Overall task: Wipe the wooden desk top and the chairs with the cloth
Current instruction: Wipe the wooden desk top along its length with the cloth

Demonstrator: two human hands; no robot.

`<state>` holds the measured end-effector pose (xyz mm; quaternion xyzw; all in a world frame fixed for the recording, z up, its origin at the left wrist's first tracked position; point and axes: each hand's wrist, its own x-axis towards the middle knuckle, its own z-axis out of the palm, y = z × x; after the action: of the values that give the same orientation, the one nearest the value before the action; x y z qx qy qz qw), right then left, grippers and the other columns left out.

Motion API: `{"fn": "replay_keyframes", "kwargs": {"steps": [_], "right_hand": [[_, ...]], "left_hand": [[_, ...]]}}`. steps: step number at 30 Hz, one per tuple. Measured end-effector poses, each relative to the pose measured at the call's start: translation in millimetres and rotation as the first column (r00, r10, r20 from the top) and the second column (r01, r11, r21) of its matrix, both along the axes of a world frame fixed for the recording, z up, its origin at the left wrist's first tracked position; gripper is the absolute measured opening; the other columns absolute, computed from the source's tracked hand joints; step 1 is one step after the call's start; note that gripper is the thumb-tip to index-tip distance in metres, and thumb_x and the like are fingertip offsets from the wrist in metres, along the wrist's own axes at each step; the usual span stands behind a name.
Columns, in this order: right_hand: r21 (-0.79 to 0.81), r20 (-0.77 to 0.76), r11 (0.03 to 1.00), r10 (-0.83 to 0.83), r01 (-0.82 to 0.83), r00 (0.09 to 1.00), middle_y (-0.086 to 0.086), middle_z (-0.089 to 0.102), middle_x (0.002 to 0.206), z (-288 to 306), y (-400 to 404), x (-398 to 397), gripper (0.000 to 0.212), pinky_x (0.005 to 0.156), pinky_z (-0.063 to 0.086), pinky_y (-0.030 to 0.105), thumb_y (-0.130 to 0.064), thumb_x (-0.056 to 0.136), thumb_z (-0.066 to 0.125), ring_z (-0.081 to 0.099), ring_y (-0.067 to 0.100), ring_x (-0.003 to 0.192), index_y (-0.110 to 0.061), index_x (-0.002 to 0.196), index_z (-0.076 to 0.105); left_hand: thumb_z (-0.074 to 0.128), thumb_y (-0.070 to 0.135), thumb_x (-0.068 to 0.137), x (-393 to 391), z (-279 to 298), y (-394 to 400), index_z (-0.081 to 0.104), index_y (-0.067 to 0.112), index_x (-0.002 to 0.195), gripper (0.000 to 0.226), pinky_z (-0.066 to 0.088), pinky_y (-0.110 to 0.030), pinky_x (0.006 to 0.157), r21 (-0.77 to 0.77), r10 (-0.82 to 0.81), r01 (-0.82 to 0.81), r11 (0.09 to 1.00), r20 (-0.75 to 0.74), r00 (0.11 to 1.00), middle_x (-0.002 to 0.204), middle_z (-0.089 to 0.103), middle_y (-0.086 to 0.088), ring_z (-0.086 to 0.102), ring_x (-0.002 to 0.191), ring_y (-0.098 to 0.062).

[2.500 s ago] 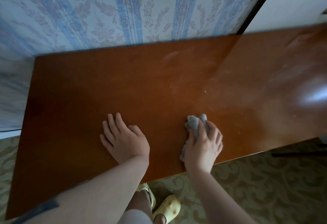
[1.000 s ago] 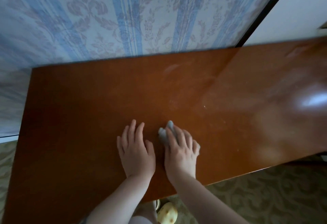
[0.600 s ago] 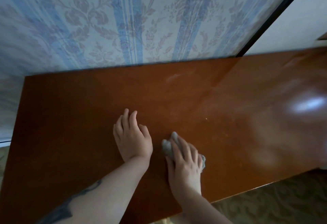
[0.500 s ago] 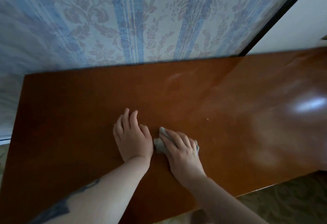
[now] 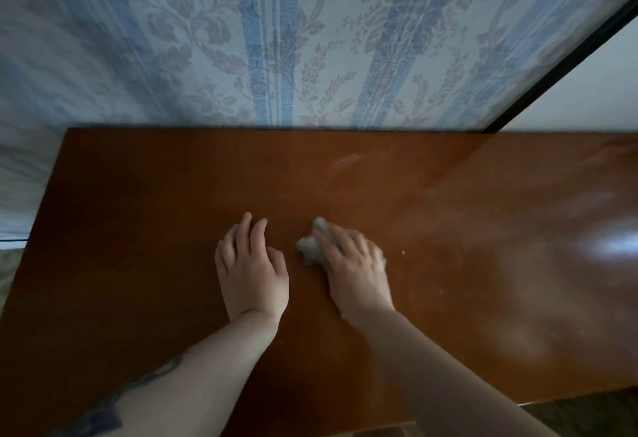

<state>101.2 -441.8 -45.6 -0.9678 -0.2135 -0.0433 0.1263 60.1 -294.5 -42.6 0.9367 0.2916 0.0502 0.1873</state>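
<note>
The brown wooden desk top [image 5: 145, 215] fills the lower view and meets the wall at the back. A small grey cloth [image 5: 308, 250] lies bunched near the middle of it. My right hand [image 5: 355, 271] holds the cloth against the wood, fingers curved over the wad, so only its left and far ends show; the hand is blurred. My left hand [image 5: 250, 271] rests flat on the desk just left of the cloth, fingers spread, holding nothing. No chairs are in view.
Blue striped floral wallpaper [image 5: 276, 39] rises behind the desk. A dark vertical strip [image 5: 559, 67] and a pale panel stand at the back right. Pale smears and a bright glare [image 5: 621, 246] mark the desk's right half. Patterned carpet [image 5: 587, 412] shows below the front edge.
My right hand has slid the cloth left from near the front edge, close to the left hand, and now a little farther in. The left hand has stayed flat.
</note>
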Motion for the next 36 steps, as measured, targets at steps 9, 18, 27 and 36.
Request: {"fn": "replay_keyframes", "kwargs": {"steps": [9, 18, 27, 36], "right_hand": [[0.108, 0.048, 0.991, 0.076, -0.081, 0.996, -0.007, 0.053, 0.134, 1, 8, -27, 0.062, 0.096, 0.044, 0.041, -0.014, 0.074, 0.075, 0.044, 0.019, 0.118, -0.025, 0.132, 0.056], [0.133, -0.077, 0.874, -0.460, 0.467, 0.884, -0.002, 0.054, 0.132, -1, -1, -10, 0.059, 0.095, 0.036, 0.047, -0.010, 0.078, 0.069, 0.041, 0.024, 0.118, -0.026, 0.133, 0.056], [0.041, -0.162, 0.989, 0.148, -0.144, 0.976, -0.010, 0.042, 0.144, 8, -20, 45, 0.057, 0.103, 0.031, 0.044, -0.017, 0.092, 0.056, 0.035, 0.021, 0.129, -0.035, 0.144, 0.040], [0.189, -0.159, 0.973, 0.160, -0.130, 0.974, -0.013, 0.046, 0.143, 9, 9, 17, 0.054, 0.106, 0.029, 0.039, -0.008, 0.087, 0.057, 0.037, 0.014, 0.132, -0.031, 0.135, 0.045]], "left_hand": [[0.049, 0.022, 0.092, 0, -1, -2, 0.049, 0.020, 0.136, 0.044, 0.027, -0.047, 0.114, 0.052, -0.002, 0.004, 0.999, -0.030, 1.000, 0.149, 0.041, -0.002, 0.029, 0.138, -0.024], [0.050, 0.020, 0.091, 1, -2, -2, 0.050, 0.019, 0.135, 0.043, 0.027, -0.048, 0.114, 0.058, -0.007, 0.007, 0.998, -0.002, 1.000, 0.148, 0.042, -0.002, 0.030, 0.137, -0.024], [0.059, 0.023, 0.086, 6, -3, -2, 0.054, 0.019, 0.130, 0.045, 0.032, -0.050, 0.108, 0.080, 0.004, -0.002, 0.997, -0.021, 1.000, 0.141, 0.048, -0.006, 0.036, 0.129, -0.027], [0.050, 0.028, 0.091, 52, -1, -1, 0.044, 0.020, 0.138, 0.048, 0.020, -0.046, 0.115, 0.062, 0.090, -0.087, 0.994, -0.052, 0.995, 0.152, 0.034, -0.005, 0.024, 0.140, -0.024]]}}
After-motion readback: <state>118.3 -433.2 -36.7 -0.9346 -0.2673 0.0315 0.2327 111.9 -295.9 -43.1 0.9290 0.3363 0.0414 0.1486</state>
